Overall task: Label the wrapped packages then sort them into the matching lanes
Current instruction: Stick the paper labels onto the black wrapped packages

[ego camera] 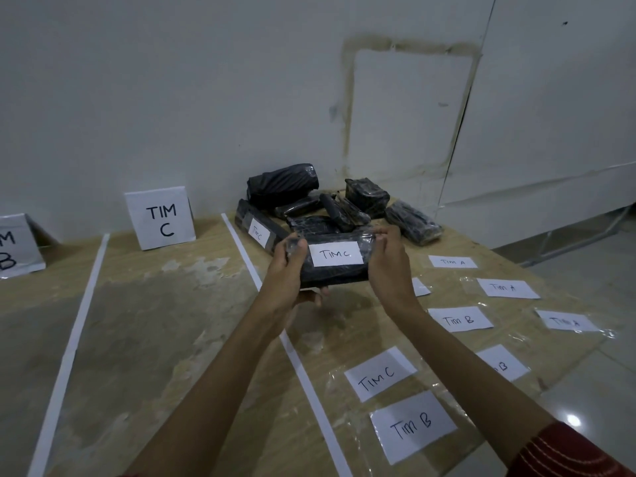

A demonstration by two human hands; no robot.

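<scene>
Two grips: left hand (286,273), right hand (389,267), fingers curled round glossy black rectangular package (331,277).

Wooden table (155,321) bears black packages (282,182), paper labels (413,426), signs (160,218).

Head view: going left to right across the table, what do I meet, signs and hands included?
TIM B sign → TIM C sign → left hand → black package labelled TIM C → right hand → loose Tim A labels.
</scene>
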